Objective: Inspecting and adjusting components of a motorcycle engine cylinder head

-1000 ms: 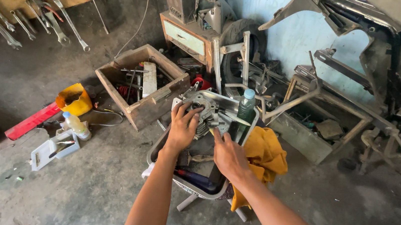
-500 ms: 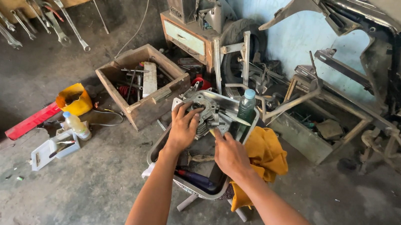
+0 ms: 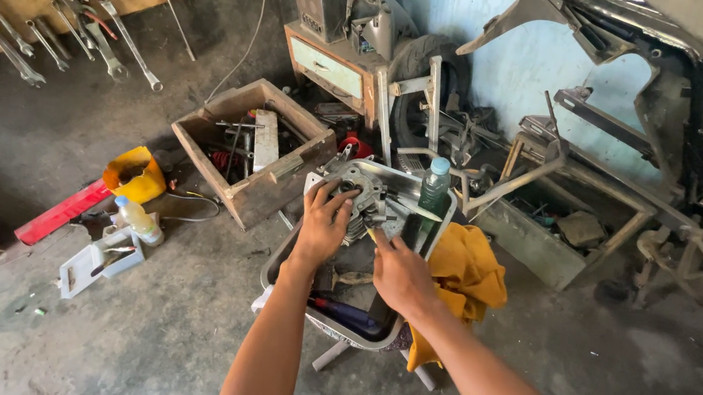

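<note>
My left hand (image 3: 324, 221) rests with spread fingers on a grey metal engine part (image 3: 363, 201) that lies in a metal tray (image 3: 439, 227) on a small stool. My right hand (image 3: 400, 275) is closed around a small tool with a dark brush-like head (image 3: 410, 229), held just right of the engine part. A plastic bottle (image 3: 435, 182) with a blue cap stands at the tray's far right corner. A dark blue tool (image 3: 347, 313) lies at the near end of the tray. A yellow cloth (image 3: 466, 272) hangs off the tray's right side.
A wooden box (image 3: 233, 195) of tools sits left of the tray. Further left lie a yellow funnel (image 3: 135, 173), a small bottle (image 3: 140, 221), a white plastic piece (image 3: 83, 266) and a red bar (image 3: 60, 212). Wrenches (image 3: 104, 41) hang on a board. Metal frames (image 3: 566, 173) and scrap crowd the right.
Both hands have stayed over the tray. My left hand has shifted slightly on the engine part and my right hand has edged a little toward it.
</note>
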